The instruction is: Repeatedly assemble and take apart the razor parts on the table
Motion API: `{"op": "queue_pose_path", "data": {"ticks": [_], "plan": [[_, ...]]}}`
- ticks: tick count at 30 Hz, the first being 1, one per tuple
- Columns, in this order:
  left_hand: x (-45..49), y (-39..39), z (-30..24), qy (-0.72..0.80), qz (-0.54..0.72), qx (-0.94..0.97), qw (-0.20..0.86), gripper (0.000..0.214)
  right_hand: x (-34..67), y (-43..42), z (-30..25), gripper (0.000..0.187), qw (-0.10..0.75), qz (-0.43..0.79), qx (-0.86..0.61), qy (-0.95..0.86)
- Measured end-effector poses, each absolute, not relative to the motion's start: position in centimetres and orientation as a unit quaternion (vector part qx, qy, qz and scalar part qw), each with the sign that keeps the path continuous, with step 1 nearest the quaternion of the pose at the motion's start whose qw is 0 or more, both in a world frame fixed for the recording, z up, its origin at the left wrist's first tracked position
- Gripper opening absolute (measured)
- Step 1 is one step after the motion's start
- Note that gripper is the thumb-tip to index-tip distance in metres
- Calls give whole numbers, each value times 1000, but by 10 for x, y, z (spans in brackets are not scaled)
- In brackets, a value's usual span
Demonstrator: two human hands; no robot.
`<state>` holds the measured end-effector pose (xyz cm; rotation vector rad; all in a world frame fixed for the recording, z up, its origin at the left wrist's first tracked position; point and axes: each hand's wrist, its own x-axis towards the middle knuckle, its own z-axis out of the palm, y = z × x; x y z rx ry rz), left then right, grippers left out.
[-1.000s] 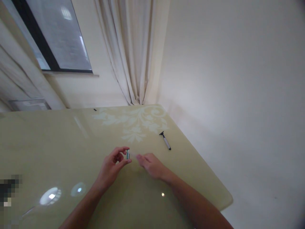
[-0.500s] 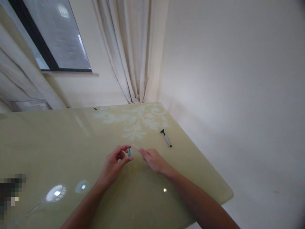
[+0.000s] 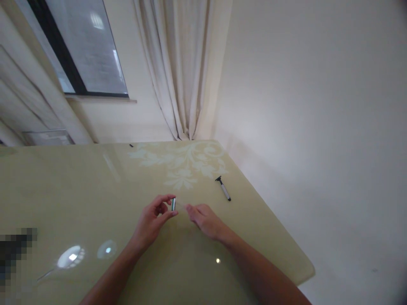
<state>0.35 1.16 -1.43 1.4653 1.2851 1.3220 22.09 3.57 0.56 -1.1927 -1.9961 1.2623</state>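
Observation:
Between the thumb and fingers of my left hand [image 3: 154, 216] is a small razor cartridge [image 3: 173, 204], held upright, with a green strip and a dark edge. My right hand [image 3: 203, 218] is closed in a pinch just to its right. A thin, pale, see-through sliver [image 3: 182, 206] sticks out of that pinch toward the cartridge; its kind is too faint to tell, as is whether it touches. Beyond my right hand, a razor [image 3: 223, 189] with a black head and grey handle lies on the table.
The glossy pale green table [image 3: 270, 237] bears a white floral pattern and light reflections. At its far edge lies a small dark piece [image 3: 131, 145]. A blurred dark shape [image 3: 15, 250] is at the left. Curtains [image 3: 181, 76] and a wall [image 3: 311, 106] stand behind and to the right.
My right hand has shifted slightly down with the pale sliver, which now points at the cartridge's middle. My left hand keeps its hold. The whole view has moved a little.

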Motion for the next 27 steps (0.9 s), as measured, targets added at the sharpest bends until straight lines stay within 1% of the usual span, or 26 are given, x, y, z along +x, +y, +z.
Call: {"op": "queue_pose_path", "data": {"ticks": [4,7,10,13,16,19,22,25,27], "plan": [[5,11,-12,504,524,569,385,40,221,36,5,65,253,451,-453,-727],[6,11,-11,500,527,569,385,41,220,35,7,65,235,465,-433,-736],[6,11,-12,497,530,570,385,40,219,34,8,65,247,460,-448,-726],[6,11,-13,494,523,576,388,40,221,36,8,65,238,466,-426,-738],[5,12,-14,491,521,580,389,40,222,37,7,65,243,445,-449,-736],[5,13,-15,490,517,584,390,40,223,37,7,64,218,463,-423,-748],[4,13,-15,494,518,582,387,39,223,37,7,65,224,448,-442,-744],[4,14,-13,490,517,587,385,40,223,36,7,64,208,458,-417,-757],[3,14,-12,491,517,589,381,40,223,36,7,65,206,440,-440,-755]]}}
